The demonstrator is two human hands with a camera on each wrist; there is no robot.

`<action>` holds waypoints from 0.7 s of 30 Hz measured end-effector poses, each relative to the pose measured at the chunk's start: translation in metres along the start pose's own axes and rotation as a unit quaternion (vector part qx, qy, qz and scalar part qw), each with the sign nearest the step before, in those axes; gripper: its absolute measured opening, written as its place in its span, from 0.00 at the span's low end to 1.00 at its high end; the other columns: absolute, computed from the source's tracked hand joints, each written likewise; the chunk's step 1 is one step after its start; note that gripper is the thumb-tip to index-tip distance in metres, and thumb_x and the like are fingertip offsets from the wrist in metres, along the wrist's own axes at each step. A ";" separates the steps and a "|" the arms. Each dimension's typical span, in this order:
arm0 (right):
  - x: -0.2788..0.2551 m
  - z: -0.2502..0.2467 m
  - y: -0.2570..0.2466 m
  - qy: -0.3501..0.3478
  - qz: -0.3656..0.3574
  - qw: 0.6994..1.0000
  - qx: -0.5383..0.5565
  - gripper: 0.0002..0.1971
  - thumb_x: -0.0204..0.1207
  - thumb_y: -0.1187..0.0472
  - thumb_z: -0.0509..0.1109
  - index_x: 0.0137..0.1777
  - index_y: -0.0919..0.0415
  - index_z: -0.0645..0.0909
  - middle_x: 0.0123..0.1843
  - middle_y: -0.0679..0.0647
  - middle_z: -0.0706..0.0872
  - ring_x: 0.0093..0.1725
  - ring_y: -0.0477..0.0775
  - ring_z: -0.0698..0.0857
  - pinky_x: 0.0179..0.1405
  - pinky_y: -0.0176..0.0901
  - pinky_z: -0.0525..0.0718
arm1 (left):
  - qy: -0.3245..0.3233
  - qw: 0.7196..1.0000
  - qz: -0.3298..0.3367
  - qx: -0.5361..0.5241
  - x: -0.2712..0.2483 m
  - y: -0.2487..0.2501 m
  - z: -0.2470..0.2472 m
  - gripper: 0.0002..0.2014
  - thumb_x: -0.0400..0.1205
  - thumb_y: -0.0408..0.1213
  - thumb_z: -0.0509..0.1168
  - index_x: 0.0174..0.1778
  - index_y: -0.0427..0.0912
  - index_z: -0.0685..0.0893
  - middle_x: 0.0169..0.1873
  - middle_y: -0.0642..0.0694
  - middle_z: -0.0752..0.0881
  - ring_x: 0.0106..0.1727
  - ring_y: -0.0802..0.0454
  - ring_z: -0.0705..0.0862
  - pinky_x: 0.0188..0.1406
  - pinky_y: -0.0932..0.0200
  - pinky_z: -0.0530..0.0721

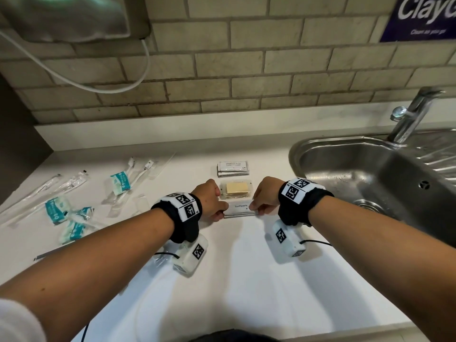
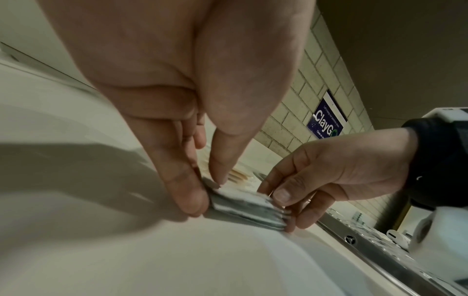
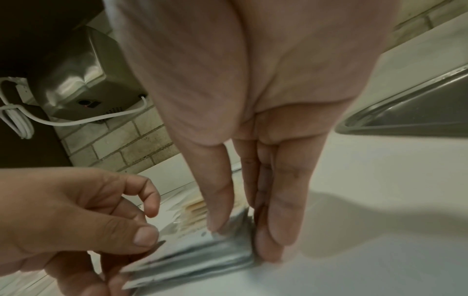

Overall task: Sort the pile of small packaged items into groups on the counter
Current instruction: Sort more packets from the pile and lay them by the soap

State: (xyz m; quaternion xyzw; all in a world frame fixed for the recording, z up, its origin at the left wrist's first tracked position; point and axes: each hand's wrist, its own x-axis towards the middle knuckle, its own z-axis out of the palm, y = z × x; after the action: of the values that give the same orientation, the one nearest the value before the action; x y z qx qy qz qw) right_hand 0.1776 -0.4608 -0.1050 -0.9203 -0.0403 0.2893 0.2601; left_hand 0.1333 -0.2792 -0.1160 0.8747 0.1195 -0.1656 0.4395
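A flat stack of silvery sachets labelled Toothpaste (image 1: 240, 209) lies on the white counter (image 1: 246, 280). My left hand (image 1: 223, 211) pinches its left end and my right hand (image 1: 254, 208) pinches its right end. In the left wrist view the left hand's (image 2: 207, 193) thumb is on top of the stack (image 2: 248, 206) and its fingers are against the edge. The right wrist view shows my right hand (image 3: 244, 235) gripping the stack (image 3: 197, 260) the same way. Just behind lie clear-wrapped soap bars (image 1: 236, 190) and a stack of shampoo sachets (image 1: 233, 167).
Wrapped toothbrushes (image 1: 138, 174) and teal packets (image 1: 56, 211) lie scattered on the counter's left part. A steel sink (image 1: 345, 154) with a faucet (image 1: 414, 114) is close on the right. A wall hand dryer (image 1: 74, 18) and its white cable (image 1: 98, 87) hang at upper left.
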 end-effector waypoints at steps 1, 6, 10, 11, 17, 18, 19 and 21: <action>0.000 -0.001 0.000 -0.004 0.000 1.000 0.003 0.11 0.73 0.64 0.77 0.50 0.73 0.90 0.46 0.62 0.93 0.39 0.54 0.89 0.59 0.48 0.88 | -0.003 1.000 0.001 -0.004 0.000 0.000 -0.001 0.17 0.78 0.29 0.71 0.42 0.46 0.66 0.38 0.35 0.86 0.23 0.47 0.83 0.21 0.60 0.81; 0.001 -0.001 -0.002 -0.018 -0.001 1.000 0.007 0.12 0.74 0.67 0.76 0.53 0.76 0.89 0.45 0.63 0.92 0.38 0.54 0.88 0.59 0.50 0.88 | -0.007 0.999 0.016 0.033 0.002 0.001 -0.001 0.17 0.74 0.32 0.72 0.42 0.47 0.67 0.38 0.35 0.91 0.30 0.41 0.87 0.42 0.49 0.87; 0.001 -0.002 -0.003 -0.008 -0.001 1.000 -0.008 0.10 0.72 0.68 0.76 0.50 0.74 0.90 0.47 0.63 0.93 0.40 0.55 0.89 0.58 0.50 0.89 | -0.010 0.999 0.020 0.023 0.001 0.002 -0.001 0.17 0.74 0.28 0.72 0.42 0.46 0.68 0.40 0.37 0.87 0.35 0.38 0.89 0.45 0.46 0.88; 0.001 -0.002 -0.004 -0.008 0.001 1.000 -0.010 0.10 0.71 0.68 0.77 0.50 0.74 0.90 0.47 0.63 0.93 0.39 0.55 0.89 0.58 0.51 0.89 | -0.011 0.999 0.022 0.026 0.001 0.002 -0.002 0.17 0.74 0.27 0.72 0.42 0.46 0.68 0.40 0.38 0.86 0.34 0.39 0.89 0.43 0.48 0.88; -0.004 0.000 -0.004 -0.004 -0.006 0.999 -0.039 0.11 0.66 0.69 0.78 0.49 0.73 0.91 0.46 0.63 0.93 0.35 0.52 0.87 0.58 0.51 0.89 | -0.008 0.997 0.034 0.068 -0.002 0.001 -0.002 0.19 0.71 0.28 0.75 0.44 0.44 0.71 0.40 0.40 0.87 0.27 0.48 0.87 0.27 0.60 0.85; -0.004 0.000 -0.005 0.001 -0.010 0.999 -0.048 0.12 0.66 0.69 0.79 0.50 0.73 0.90 0.46 0.63 0.93 0.37 0.53 0.87 0.58 0.51 0.89 | -0.009 0.996 0.037 0.076 -0.002 0.002 -0.002 0.19 0.70 0.28 0.76 0.44 0.45 0.71 0.40 0.41 0.87 0.29 0.46 0.88 0.32 0.57 0.88; -0.005 0.001 -0.006 0.005 -0.012 0.999 -0.053 0.13 0.66 0.69 0.79 0.50 0.73 0.90 0.47 0.63 0.93 0.38 0.53 0.87 0.58 0.52 0.89 | -0.008 0.996 0.041 0.084 -0.003 0.002 -0.002 0.19 0.70 0.28 0.77 0.43 0.45 0.72 0.39 0.42 0.86 0.32 0.45 0.89 0.38 0.54 0.88; -0.007 0.002 -0.007 0.010 -0.015 0.998 -0.059 0.15 0.65 0.70 0.79 0.52 0.73 0.89 0.46 0.63 0.93 0.38 0.53 0.86 0.59 0.54 0.89 | -0.003 0.993 0.052 0.109 -0.004 0.002 -0.001 0.19 0.69 0.29 0.78 0.42 0.46 0.73 0.40 0.43 0.86 0.35 0.45 0.88 0.42 0.54 0.87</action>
State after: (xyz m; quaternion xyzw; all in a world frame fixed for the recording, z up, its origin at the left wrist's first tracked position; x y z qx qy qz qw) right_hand 0.1713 -0.4560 -0.0991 -0.9363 -0.0685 0.2731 0.2100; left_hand 0.1302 -0.2803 -0.1121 0.9220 0.0541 -0.1575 0.3495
